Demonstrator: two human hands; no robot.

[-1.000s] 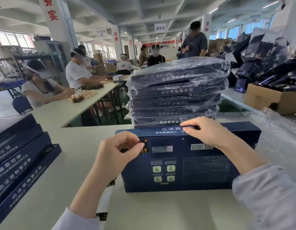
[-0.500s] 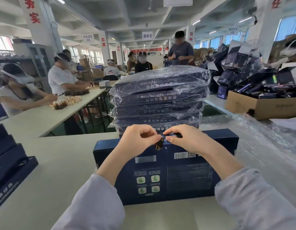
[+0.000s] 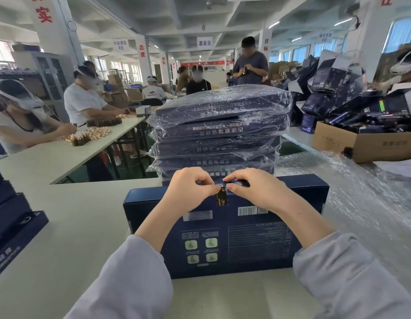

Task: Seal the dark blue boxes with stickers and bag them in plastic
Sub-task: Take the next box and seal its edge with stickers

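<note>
The dark blue box (image 3: 246,247) lies flat on the tabletop (image 3: 73,226) at six o'clock, its long axis running nine to three. At its twelve o'clock edge, the left hand (image 3: 188,192) and right hand (image 3: 259,192) pinch the sticker (image 3: 222,199) with curled fingers (image 3: 206,187). It should be centred over the flap seam, then rubbed flat. The bagged stack (image 3: 218,130) stands beyond.

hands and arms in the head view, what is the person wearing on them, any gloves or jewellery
No gloves: the left hand and right hand are bare, and no ring, watch or bracelet shows. The left sleeve and right sleeve are long, loose, plain pale grey fabric with no markings. They end partway up the forearms, leaving the wrists uncovered.
</note>
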